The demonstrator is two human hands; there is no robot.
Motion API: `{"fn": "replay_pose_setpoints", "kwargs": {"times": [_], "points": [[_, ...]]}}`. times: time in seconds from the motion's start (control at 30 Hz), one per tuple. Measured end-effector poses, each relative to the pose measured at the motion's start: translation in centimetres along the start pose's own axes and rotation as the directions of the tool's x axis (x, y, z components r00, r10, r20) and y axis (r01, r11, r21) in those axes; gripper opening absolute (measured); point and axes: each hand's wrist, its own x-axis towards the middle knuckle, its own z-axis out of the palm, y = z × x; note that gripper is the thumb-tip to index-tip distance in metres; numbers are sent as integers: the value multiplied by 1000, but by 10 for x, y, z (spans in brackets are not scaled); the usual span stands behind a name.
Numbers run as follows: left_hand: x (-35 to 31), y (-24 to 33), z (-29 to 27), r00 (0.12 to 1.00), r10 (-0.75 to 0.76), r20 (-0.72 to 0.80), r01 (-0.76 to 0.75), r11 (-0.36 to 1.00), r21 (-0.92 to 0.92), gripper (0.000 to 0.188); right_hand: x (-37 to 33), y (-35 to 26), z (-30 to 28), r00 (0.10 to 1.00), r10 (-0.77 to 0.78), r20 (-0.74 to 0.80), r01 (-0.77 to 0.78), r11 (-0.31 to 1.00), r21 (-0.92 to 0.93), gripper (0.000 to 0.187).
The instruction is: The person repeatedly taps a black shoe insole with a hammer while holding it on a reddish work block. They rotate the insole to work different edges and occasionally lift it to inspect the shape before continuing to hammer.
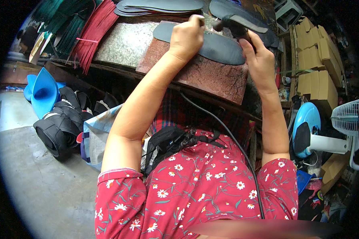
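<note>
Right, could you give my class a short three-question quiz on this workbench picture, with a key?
1. Which hand grips the hammer?
2. True or false: the bundled red strips lie to the left of the stacked soles.
3. What does the dark sole lie on: (a) a blue bag, (b) a reddish slab, (c) a cardboard box?

Key: 1. The right hand. 2. True. 3. b.

Moderate, uneven light; floor (68, 191) at 8 o'clock pale, soft sheen; tabletop (121, 46) at 11 bright, dark shadow below; left hand (187, 38) at 12 fairly sharp; boxes (327, 51) at 2 bent near black rim; smeared blur at 5.
</note>
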Motion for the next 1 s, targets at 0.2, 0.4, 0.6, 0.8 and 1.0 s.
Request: {"fn": "replay_pose_setpoints", "kwargs": {"times": [0.2,0.4,0.6,0.8,1.0], "points": [[2,-17,3,890,-409,200,445,690,-570,12,1,2,-25,990,144,8,-141,954,264,35],[0,-3,-1,989,-117,93,134,970,-201,20,5,-40,-40,970,-143,-196,206,913,352,33],[3,0,4,998,-62,-15,58,985,-165,18,-5,10,3,1000,29,9,-30,997,69,34],[4,-23,-4,895,-445,-24,272,589,-761,7,-19,31,-8,948,277,155,-301,940,162,36],[-3,-20,-9,931,-343,127,358,783,-509,10,-7,17,-2,977,169,133,-176,983,48,38]]}}
